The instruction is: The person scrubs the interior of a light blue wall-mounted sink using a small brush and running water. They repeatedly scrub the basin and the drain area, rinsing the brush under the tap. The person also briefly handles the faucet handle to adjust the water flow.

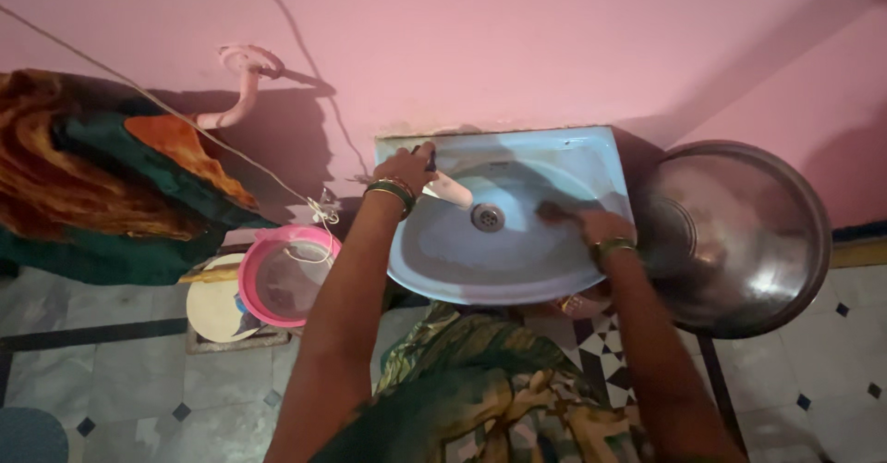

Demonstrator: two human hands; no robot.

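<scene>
We see our left hand (407,165) closed over the dark tap at the back rim of the pale blue wall-mounted ceramic washbasin (517,269), while our right hand (591,225) presses something brown, blurred, inside the bowl — fixed, hard, likely wet and slippery.

Both arms stretched forward; left hand (407,167) fingers curled, right hand (591,225) seemingly flat, blurred.

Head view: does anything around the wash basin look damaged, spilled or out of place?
Nothing is spilled or broken. The oddest thing is a large steel bowl propped on edge against the pink wall, right of the basin. Left of the basin, a thin cord runs across the wall.
</scene>
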